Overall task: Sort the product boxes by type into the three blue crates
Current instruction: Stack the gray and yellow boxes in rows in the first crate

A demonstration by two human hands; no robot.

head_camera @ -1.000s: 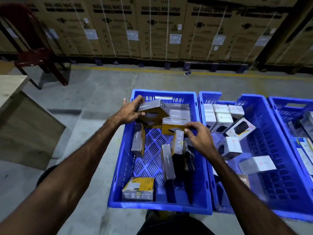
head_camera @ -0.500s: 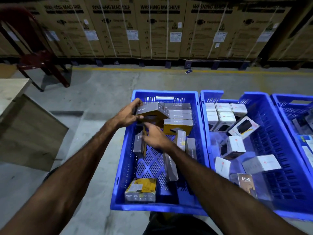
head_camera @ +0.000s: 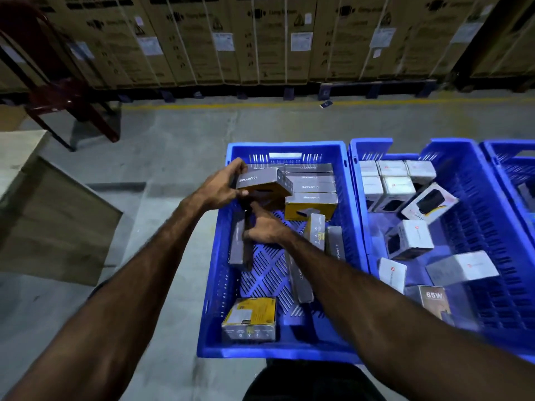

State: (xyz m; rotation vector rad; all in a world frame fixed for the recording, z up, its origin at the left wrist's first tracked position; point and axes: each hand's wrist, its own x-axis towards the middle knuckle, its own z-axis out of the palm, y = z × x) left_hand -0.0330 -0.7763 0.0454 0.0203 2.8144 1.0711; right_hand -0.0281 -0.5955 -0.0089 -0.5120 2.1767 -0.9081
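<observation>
Three blue crates stand side by side on the floor. The left crate (head_camera: 215,285) holds grey-and-yellow boxes, several stacked flat at its far end. My left hand (head_camera: 220,188) grips one grey-and-yellow box (head_camera: 262,183), tilted above the crate's far left corner. My right hand (head_camera: 265,228) is lower, inside the crate, fingers closed on an upright grey box (head_camera: 238,241) leaning against the left wall. A yellow-topped box (head_camera: 249,319) lies at the near end. The middle crate (head_camera: 477,215) holds white boxes (head_camera: 393,176) and a 65W box (head_camera: 434,299).
The right crate (head_camera: 503,160) is cut off by the frame edge. A wooden table (head_camera: 43,215) stands to the left, a dark red chair (head_camera: 66,99) behind it. Large washing-machine cartons (head_camera: 260,39) line the back. Bare concrete floor lies ahead of the crates.
My right hand moved from the crate's centre-right boxes leftward to the upright grey box by the left wall. My left hand still holds the tilted box at the far corner.
</observation>
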